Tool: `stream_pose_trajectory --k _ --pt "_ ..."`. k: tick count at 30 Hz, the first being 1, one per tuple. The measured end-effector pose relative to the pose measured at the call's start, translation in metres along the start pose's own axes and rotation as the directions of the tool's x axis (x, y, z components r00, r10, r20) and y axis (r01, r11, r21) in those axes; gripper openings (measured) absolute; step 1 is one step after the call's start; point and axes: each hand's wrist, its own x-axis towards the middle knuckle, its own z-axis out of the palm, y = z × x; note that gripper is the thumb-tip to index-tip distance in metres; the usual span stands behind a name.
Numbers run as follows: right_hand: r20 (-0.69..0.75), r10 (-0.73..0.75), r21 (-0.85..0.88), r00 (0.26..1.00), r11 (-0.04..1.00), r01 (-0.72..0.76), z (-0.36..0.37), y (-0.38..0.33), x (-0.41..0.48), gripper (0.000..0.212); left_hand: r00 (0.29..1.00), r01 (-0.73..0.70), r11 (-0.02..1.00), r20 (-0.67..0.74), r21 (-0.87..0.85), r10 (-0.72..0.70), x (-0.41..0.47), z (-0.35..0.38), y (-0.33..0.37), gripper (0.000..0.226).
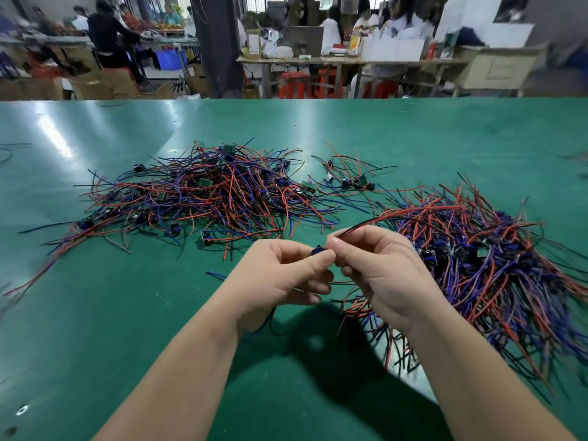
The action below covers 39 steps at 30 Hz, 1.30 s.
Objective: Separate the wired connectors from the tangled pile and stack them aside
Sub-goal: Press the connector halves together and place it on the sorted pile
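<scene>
Risk: a sharp pull could tear a lead off, or snag the sorted stack (477, 256) right of the tangled pile (203, 192).

Count: one bench (127, 313) and two heaps. There are two hands in front of the pile. The left hand (280, 281) fingers pinch one connector (316, 250), and the right hand (381, 275) fingers pinch its wires (413, 214).

Tangled pile (203, 198) centre-left on the green desk (95, 313): red, blue and black leads crossing every way, small dark connectors and green boards scattered through it. Smaller loose cluster (346, 179) just right of it. Second heap (483, 259) at far right, leads roughly parallel (outer edge blurred). One blue-bodied connector (316, 250) is raised off the desk, pinched between left hand (280, 275) and right hand (378, 272), its red and black leads trailing right.
</scene>
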Motion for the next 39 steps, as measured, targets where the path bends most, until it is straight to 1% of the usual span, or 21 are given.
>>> stream_pose_trajectory --k 2,3,5,8,10,11,13,17,19,22,23,25,27,29,31,32,33,34,36,38,39 --pt "0.018 0.009 0.057 1.000 0.998 -0.010 -0.003 -0.004 0.000 0.012 0.999 0.030 0.999 0.025 0.033 -0.030 -0.002 0.002 0.001 0.030" --pt "0.025 0.006 0.065 1.000 0.998 -0.007 -0.005 -0.007 0.000 0.012 0.998 0.038 0.997 0.040 0.072 -0.041 -0.002 0.002 0.001 0.026" --pt "-0.015 -0.007 0.089 1.000 0.996 0.008 -0.011 -0.015 0.001 0.009 0.995 0.057 0.988 0.069 0.141 -0.067 -0.004 0.001 0.001 0.017" --pt "-0.218 -0.005 0.234 0.976 0.971 0.057 -0.026 -0.025 0.008 0.001 0.986 0.101 0.975 0.113 0.200 -0.125 -0.006 0.000 0.002 0.024" --pt "-0.331 0.012 0.336 0.943 0.936 0.106 -0.033 -0.029 0.010 0.007 0.984 0.099 0.968 0.123 0.232 -0.130 -0.007 -0.002 0.004 0.031" --pt "-0.358 0.017 0.374 0.934 0.919 0.126 -0.034 -0.029 0.011 0.008 0.985 0.090 0.966 0.121 0.240 -0.122 -0.007 -0.004 0.005 0.036" --pt "-0.357 0.002 0.427 0.934 0.890 0.161 -0.031 -0.029 0.010 0.012 0.989 0.064 0.959 0.114 0.278 -0.099 -0.006 -0.007 0.006 0.041" --pt "-0.347 -0.033 0.468 0.937 0.860 0.204 -0.031 -0.029 0.009 0.019 0.991 -0.056 0.921 0.133 0.386 0.004 -0.004 -0.010 0.005 0.032" --pt "-0.360 -0.011 0.469 0.933 0.863 0.191 -0.034 -0.030 0.010 0.019 0.990 -0.096 0.918 0.129 0.385 0.049 -0.003 -0.010 0.003 0.028" --pt "-0.351 0.061 0.479 0.934 0.869 0.123 -0.033 -0.027 0.009 0.019 0.992 -0.121 0.901 0.081 0.417 0.096 0.000 -0.009 -0.002 0.020" --pt "-0.339 0.086 0.492 0.937 0.865 0.098 -0.031 -0.027 0.009 0.019 0.991 -0.127 0.909 0.079 0.398 0.104 0.000 -0.007 -0.002 0.016" --pt "-0.311 0.124 0.525 0.942 0.849 0.062 -0.028 -0.026 0.009 0.021 0.990 -0.124 0.937 0.109 0.327 0.093 -0.001 -0.006 -0.003 0.019" --pt "-0.294 0.136 0.561 0.946 0.826 0.055 -0.028 -0.027 0.010 0.026 0.979 -0.121 0.949 0.190 0.291 0.067 -0.003 -0.007 -0.002 0.021" --pt "-0.267 0.136 0.614 0.954 0.787 0.060 -0.029 -0.028 0.010 0.029 0.950 -0.136 0.958 0.307 0.254 0.054 -0.005 -0.008 -0.002 0.019" --pt "-0.216 0.151 0.641 0.965 0.767 0.024 -0.030 -0.029 0.009 0.025 0.919 -0.144 0.982 0.383 0.124 0.087 -0.006 -0.010 -0.001 0.017" --pt "-0.181 0.178 0.622 0.967 0.782 -0.028 -0.030 -0.029 0.009 0.021 0.911 -0.139 0.990 0.394 0.024 0.119 -0.006 -0.011 0.000 0.014" --pt "-0.129 0.214 0.578 0.968 0.809 -0.102 -0.029 -0.028 0.009 0.020 0.910 -0.129 0.987 0.385 -0.092 0.155 -0.005 -0.011 0.001 0.017" --pt "-0.057 0.248 0.510 0.967 0.840 -0.185 -0.027 -0.026 0.008 0.026 0.916 -0.112 0.970 0.357 -0.216 0.185 -0.004 -0.012 0.003 0.024" --pt "0.119 0.287 0.331 0.951 0.891 -0.310 -0.021 -0.020 0.005 0.040 0.942 -0.119 0.911 0.246 -0.394 0.230 -0.001 -0.013 0.007 0.024" --pt "0.253 0.251 0.224 0.935 0.924 -0.309 -0.012 -0.016 0.000 0.046 0.969 -0.172 0.886 0.086 -0.430 0.230 0.002 -0.012 0.011 0.019" --pt "0.270 0.210 0.229 0.940 0.934 -0.274 -0.007 -0.014 -0.002 0.045 0.977 -0.190 0.888 0.005 -0.419 0.211 0.002 -0.012 0.013 0.021"
